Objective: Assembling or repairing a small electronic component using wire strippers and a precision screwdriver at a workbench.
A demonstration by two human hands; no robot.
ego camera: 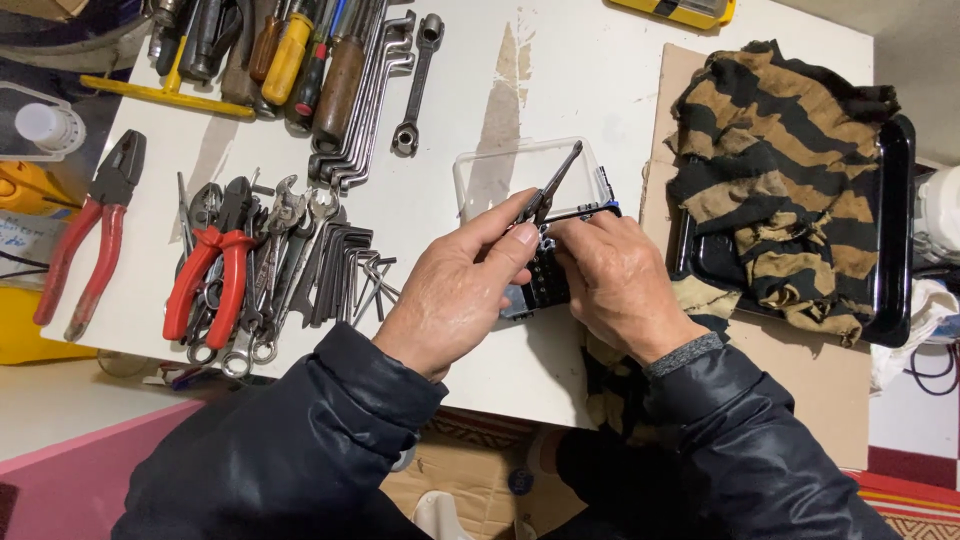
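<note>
My left hand (455,290) pinches a thin dark driver shaft (557,177) between thumb and forefinger, its tip slanting up and to the right. My right hand (615,285) rests on a small black bit case (540,285) and holds it against the white table (560,80). The case's clear lid (500,175) stands open behind both hands. Much of the case is hidden under my fingers.
Red-handled pliers (95,240), a second red pair (210,275), wrenches (375,90), hex keys (345,270) and screwdrivers (290,50) crowd the table's left side. A striped black-and-tan rag (790,170) lies on a black tray (900,240) on the right, over cardboard.
</note>
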